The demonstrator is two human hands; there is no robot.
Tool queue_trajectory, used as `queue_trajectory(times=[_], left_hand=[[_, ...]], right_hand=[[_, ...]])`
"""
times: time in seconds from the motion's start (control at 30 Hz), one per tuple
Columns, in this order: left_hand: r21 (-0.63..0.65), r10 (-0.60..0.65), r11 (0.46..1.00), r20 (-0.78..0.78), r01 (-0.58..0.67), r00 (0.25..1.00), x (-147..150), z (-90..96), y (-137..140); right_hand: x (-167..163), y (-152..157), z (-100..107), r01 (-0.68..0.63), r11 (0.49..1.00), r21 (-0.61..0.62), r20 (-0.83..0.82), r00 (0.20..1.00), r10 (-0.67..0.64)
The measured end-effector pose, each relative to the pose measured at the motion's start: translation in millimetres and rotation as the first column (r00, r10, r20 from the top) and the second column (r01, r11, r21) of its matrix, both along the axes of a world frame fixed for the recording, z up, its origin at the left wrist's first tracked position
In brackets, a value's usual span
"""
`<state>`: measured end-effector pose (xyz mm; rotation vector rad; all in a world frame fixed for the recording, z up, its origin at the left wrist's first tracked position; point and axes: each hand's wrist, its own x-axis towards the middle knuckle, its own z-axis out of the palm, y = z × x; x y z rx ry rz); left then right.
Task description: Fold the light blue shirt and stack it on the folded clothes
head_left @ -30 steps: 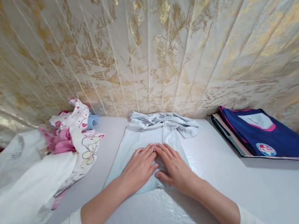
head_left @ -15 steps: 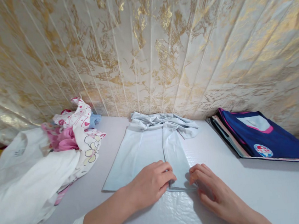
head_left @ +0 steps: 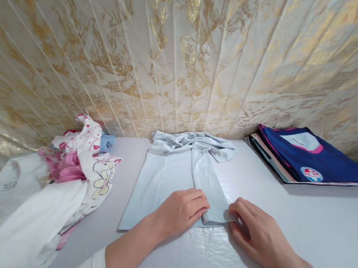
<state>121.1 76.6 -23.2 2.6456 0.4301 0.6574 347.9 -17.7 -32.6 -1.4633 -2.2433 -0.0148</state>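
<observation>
A pale blue shirt lies on the table in front of me, its far end bunched into creases near the wall. Its right side is turned inward as a long strip. My left hand lies over the near part, fingers curled onto the strip's inner edge by the hem; their tips are partly hidden. At the near right corner of the shirt, my right hand has thumb and fingers closed on the cloth.
On the left is a loose heap of clothes, with a white shirt and a flower-print garment. A folded stack topped by a navy garment sits on the right. Behind the white table stands a gold-patterned wall covering.
My right hand has closed its fingers on the shirt's near right corner. My left hand has flattened slightly over the folded edge. The whole view has shifted a little.
</observation>
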Motion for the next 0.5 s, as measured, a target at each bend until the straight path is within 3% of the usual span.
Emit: queue_trajectory(times=[0.13,0.23,0.37,0.5], left_hand=[[-0.049,-0.02,0.999,0.056,0.023,0.998,-1,0.3,-2],[0.017,-0.041,0.999,0.047,0.04,0.998,0,3.8,-5],[0.137,-0.033,0.99,-0.053,0.04,0.998,4,8.0,-9],[0.133,0.053,0.99,-0.101,-0.04,0.993,12,10.8,-13]], right_hand=[[3,0,-6,0.027,0.995,0.094,0.065,0.997,-0.033],[3,0,-8,0.038,0.994,0.103,0.051,0.998,-0.043],[4,-2,-2,-0.006,1.0,0.019,-0.029,1.0,0.006],[6,-2,5,-0.006,0.991,-0.137,-0.163,0.986,-0.017]])
